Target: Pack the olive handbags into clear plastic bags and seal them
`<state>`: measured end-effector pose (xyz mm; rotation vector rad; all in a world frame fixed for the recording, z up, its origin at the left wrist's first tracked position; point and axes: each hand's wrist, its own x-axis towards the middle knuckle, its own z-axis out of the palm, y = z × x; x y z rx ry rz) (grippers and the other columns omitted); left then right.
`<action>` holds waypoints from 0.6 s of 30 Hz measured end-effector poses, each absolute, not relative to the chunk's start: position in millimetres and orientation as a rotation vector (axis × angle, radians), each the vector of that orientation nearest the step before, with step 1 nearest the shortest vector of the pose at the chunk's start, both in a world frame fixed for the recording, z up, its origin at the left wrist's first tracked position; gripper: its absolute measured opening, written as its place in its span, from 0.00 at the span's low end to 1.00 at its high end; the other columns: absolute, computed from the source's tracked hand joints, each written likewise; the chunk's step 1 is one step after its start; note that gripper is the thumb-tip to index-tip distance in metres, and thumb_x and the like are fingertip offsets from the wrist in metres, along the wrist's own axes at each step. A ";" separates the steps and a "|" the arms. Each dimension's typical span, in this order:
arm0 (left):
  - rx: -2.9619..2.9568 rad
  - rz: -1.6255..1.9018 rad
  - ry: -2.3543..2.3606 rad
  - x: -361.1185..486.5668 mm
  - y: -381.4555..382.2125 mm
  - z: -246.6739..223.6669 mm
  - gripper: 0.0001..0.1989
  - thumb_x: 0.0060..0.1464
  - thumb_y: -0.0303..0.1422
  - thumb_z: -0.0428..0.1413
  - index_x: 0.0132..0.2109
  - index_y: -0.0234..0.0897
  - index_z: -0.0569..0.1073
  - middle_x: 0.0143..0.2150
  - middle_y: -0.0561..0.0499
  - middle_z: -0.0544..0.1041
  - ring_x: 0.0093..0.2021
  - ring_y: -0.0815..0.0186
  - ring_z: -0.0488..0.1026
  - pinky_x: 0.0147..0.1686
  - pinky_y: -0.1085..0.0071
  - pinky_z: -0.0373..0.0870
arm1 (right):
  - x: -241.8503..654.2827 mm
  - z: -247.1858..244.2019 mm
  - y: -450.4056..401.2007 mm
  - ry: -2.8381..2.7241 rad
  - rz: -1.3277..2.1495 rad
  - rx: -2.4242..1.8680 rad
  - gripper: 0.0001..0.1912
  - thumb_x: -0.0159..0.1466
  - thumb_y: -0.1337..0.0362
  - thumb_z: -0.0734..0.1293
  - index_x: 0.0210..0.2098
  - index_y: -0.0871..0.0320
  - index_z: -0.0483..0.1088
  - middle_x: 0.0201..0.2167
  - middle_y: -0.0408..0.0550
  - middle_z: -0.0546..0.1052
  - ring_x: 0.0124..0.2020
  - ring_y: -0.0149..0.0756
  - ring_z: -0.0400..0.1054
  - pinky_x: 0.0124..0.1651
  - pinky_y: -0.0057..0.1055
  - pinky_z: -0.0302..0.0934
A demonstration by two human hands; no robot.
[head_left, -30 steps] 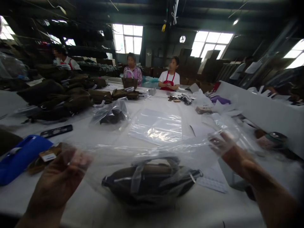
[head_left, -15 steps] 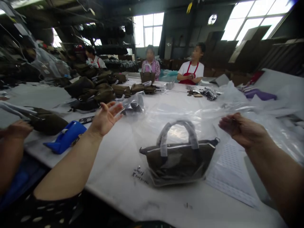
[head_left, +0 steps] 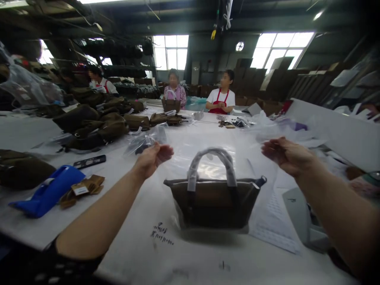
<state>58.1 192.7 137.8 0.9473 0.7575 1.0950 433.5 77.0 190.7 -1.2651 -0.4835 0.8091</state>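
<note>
Held the left hand (head_left: 150, 158) half closed, fingers curled in towards the thumb, after having it spread wide open a moment earlier. Had the right hand (head_left: 292, 156) loosely bent at about the same height, fingers close together and slightly curled. Could not tell whether either actually pinched the film; saw it only faintly near the fingertips.

Had the dark olive handbag (head_left: 213, 204) between and below both hands, inside a clear plastic bag (head_left: 179, 223), above the near part of the white table (head_left: 133, 221). Kept it upright to the view, both wrapped handles (head_left: 192, 174) arched on top, much as just before, but well up from the flatter, more foreshortened pose first seen. Could not tell whether it touched down or hung just clear. With the left fingers drawn in, probably gained a better chance of controlling the film on that side, to judge by the pose.

Turned the view so as to lose a co-worker's hand from the left edge. Saw the blue plastic holder (head_left: 53, 190) beside the brown tags (head_left: 95, 183) at left, and the printed sheet (head_left: 276, 233) just right of the handbag, partly under the film.
</note>
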 end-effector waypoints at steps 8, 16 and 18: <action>1.303 0.730 0.552 8.8 181.6 176.6 0.21 0.50 0.49 0.56 0.35 0.32 0.76 0.33 0.42 0.79 0.34 0.56 0.77 0.38 0.62 0.74 | 447.2 163.4 35.5 -0.583 0.710 -1.224 0.09 0.60 0.62 0.66 0.25 0.59 0.69 0.20 0.46 0.72 0.22 0.30 0.68 0.30 0.27 0.66; 0.958 -0.026 0.857 -19.8 111.1 0.6 0.27 0.47 0.54 0.56 0.36 0.29 0.76 0.35 0.40 0.79 0.36 0.56 0.76 0.45 0.58 0.69 | 400.6 -67.3 -82.9 -0.605 1.173 -1.667 0.26 0.47 0.40 0.69 0.16 0.60 0.71 0.18 0.49 0.71 0.23 0.37 0.65 0.29 0.32 0.64; 0.976 -0.077 0.835 -22.8 100.4 -16.3 0.27 0.49 0.54 0.54 0.35 0.30 0.77 0.35 0.41 0.79 0.37 0.57 0.76 0.46 0.59 0.68 | 388.1 -90.3 -103.6 -0.668 1.204 -1.712 0.28 0.50 0.39 0.66 0.14 0.59 0.69 0.19 0.50 0.71 0.25 0.37 0.65 0.31 0.31 0.64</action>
